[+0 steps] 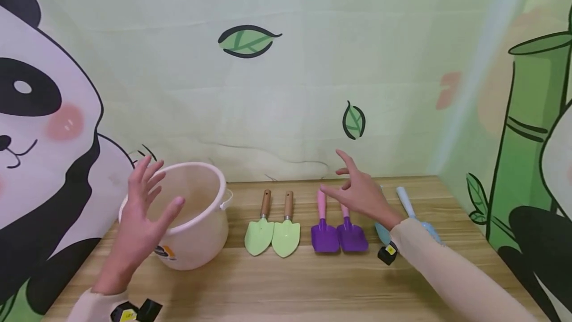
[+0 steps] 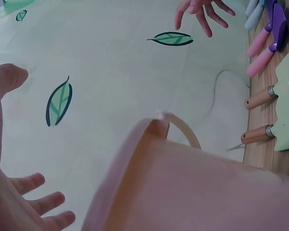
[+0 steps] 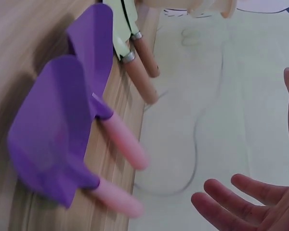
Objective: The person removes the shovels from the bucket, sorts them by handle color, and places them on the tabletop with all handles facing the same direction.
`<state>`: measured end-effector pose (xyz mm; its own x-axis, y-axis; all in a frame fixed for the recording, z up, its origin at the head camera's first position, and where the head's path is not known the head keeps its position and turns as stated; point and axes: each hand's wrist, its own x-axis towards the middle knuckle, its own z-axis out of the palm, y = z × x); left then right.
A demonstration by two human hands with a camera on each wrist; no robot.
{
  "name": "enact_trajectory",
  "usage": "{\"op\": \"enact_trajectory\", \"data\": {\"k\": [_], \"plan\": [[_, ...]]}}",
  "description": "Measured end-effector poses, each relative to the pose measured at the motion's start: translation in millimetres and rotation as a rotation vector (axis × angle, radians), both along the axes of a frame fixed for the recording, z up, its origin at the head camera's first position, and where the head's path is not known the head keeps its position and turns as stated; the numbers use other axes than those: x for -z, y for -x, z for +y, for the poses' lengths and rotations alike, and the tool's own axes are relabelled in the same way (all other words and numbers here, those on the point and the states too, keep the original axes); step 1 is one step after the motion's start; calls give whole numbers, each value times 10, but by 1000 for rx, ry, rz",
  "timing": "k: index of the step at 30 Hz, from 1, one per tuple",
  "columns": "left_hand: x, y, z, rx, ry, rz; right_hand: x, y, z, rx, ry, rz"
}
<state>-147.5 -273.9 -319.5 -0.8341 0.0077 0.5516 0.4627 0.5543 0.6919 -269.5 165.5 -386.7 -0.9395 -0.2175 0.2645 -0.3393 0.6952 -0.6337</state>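
My left hand (image 1: pixel 145 222) is raised in front of the white bucket (image 1: pixel 201 237), fingers spread and holding nothing. In the left wrist view the bucket's wall (image 2: pixel 221 192) lies beside that hand, apart from the fingers. My right hand (image 1: pixel 362 193) hovers above two purple shovels (image 1: pixel 325 238) with pink handles, its fingers extended and empty. The right wrist view shows the same purple shovels (image 3: pixel 50 130) lying side by side, with the hand (image 3: pixel 265 202) clear of them. Two light green trowels (image 1: pixel 259 236) with wooden handles lie between bucket and purple shovels.
Light blue garden tools (image 1: pixel 405 200) lie at the right, partly hidden behind my right forearm. Everything stands on a wood-grain table (image 1: pixel 277 287). A printed cloth backdrop (image 1: pixel 304 63) with leaves, bamboo and pandas rises behind the table and at both sides.
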Motion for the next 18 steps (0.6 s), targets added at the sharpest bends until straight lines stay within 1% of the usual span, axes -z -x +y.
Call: {"op": "enact_trajectory", "data": {"k": [4, 7, 9, 14, 16, 18], "plan": [[-22, 36, 144, 11, 89, -7, 15, -47, 160, 19, -26, 17], [-27, 80, 298, -9, 188, -9, 36, -84, 281, 28, -44, 22], [-30, 124, 409, -8, 251, -1, 57, -111, 354, 38, -62, 33], [-6, 213, 663, 16, 405, 61, 112, -161, 496, 44, -122, 81], [19, 237, 764, 8, 468, 90, 132, -180, 552, 28, -149, 114], [57, 255, 865, -15, 533, 113, 144, -201, 602, 10, -186, 145]]}}
